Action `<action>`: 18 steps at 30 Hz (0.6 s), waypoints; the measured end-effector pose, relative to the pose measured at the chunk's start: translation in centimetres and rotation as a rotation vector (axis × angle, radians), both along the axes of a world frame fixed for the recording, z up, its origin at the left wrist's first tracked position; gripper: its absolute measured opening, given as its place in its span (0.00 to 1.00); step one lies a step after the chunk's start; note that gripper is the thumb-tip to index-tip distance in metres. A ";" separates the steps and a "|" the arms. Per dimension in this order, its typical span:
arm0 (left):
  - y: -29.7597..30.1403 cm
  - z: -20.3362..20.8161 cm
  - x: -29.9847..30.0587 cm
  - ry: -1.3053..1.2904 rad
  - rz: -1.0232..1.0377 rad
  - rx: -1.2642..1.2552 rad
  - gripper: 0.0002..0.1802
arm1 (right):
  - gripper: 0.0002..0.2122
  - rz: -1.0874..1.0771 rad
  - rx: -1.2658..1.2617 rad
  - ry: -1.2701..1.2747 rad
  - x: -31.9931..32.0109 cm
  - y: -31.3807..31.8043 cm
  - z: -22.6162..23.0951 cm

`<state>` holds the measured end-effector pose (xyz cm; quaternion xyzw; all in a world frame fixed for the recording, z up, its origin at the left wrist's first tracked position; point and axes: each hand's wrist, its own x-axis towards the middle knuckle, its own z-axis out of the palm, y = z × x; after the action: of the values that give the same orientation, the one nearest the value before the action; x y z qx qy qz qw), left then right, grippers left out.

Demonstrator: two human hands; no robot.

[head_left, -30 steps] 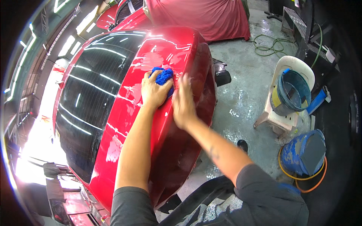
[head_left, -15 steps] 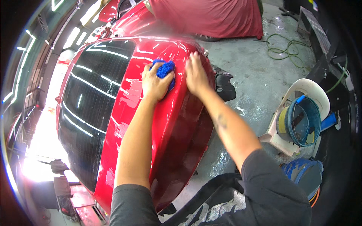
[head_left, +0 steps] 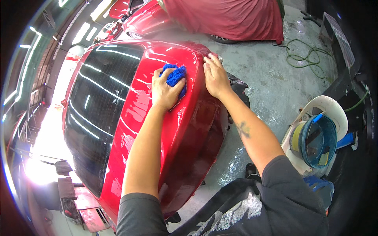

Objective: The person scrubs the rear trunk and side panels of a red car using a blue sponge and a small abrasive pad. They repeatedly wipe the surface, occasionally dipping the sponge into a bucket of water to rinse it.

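A wet red car (head_left: 157, 129) stretches in front of me, its dark rear window (head_left: 104, 86) on the left and its trunk lid in the middle. My left hand (head_left: 165, 92) is closed around a fuzzy blue microfiber cloth (head_left: 176, 76), pressed on the trunk lid. Water patches and streaks shine on the paint beside it. To the right, my right hand (head_left: 215, 76) lies against the car's far rear corner, fingers stretched out and nothing in its grasp. Part of the cloth is hidden under the left hand.
A second red car under a dark red cover (head_left: 228, 19) stands beyond. At right, a blue bucket (head_left: 319, 141) sits on a white plastic chair (head_left: 332, 108), with a blue container (head_left: 321, 187) below. A green hose (head_left: 309, 59) lies coiled on the wet grey floor (head_left: 267, 94).
My left hand and the cloth have slid slightly toward me over the trunk lid. My right hand, blurred before, now rests at the corner. The whole view has shifted a little.
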<state>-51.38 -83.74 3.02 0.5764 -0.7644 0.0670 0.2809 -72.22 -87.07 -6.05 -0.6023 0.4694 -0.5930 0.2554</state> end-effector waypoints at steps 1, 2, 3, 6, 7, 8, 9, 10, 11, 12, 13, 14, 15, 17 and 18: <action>-0.2 -0.2 0.2 -0.018 -0.036 -0.021 0.30 | 0.25 0.018 -0.032 0.031 0.4 1.1 -0.3; 0.0 -0.6 0.3 0.010 -0.022 -0.010 0.30 | 0.25 0.034 -0.064 0.062 1.0 2.4 -0.6; 0.4 -0.4 0.1 0.030 -0.012 0.000 0.29 | 0.25 0.047 -0.099 0.086 1.7 3.9 -0.9; 1.4 0.0 0.4 0.034 -0.006 0.026 0.30 | 0.31 0.027 -0.184 0.232 4.7 11.6 -1.9; 1.4 0.1 0.6 0.031 0.005 0.035 0.30 | 0.31 0.069 -0.156 0.256 4.5 12.2 -1.4; 1.0 0.3 0.8 0.034 -0.005 0.013 0.30 | 0.30 0.020 -0.167 0.281 4.5 10.4 -1.1; 0.9 0.0 0.9 0.038 -0.005 0.005 0.30 | 0.29 -0.018 -0.165 0.305 4.6 7.7 -1.2; 0.5 0.0 -0.1 0.060 -0.029 -0.014 0.31 | 0.28 -0.048 -0.134 0.282 3.2 4.0 -0.8; 0.3 0.1 -1.1 0.085 -0.040 -0.002 0.30 | 0.28 -0.033 -0.093 0.309 1.5 0.3 -0.4; 0.5 0.5 -0.8 0.089 -0.031 0.011 0.30 | 0.28 0.000 -0.086 0.307 1.4 -0.4 -0.1; 0.6 0.7 -0.6 0.095 -0.023 0.025 0.30 | 0.28 0.032 -0.078 0.306 1.4 -0.7 0.0; 0.9 0.4 -0.1 0.065 0.001 0.041 0.30 | 0.28 0.041 -0.061 0.295 1.6 1.0 -0.9; 1.4 0.2 0.3 0.068 0.016 0.049 0.30 | 0.28 0.058 -0.050 0.286 2.2 3.7 -1.4; 1.6 1.3 -0.2 0.023 0.030 0.033 0.31 | 0.28 0.007 -0.064 0.334 2.7 3.8 -1.0; 1.4 1.2 -0.4 0.038 0.028 0.023 0.31 | 0.28 -0.038 -0.091 0.359 2.6 2.2 -0.5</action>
<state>-51.76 -82.37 4.26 0.5913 -0.7517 0.0511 0.2876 -69.66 -84.82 -6.56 -0.7005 0.4915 -0.5011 0.1287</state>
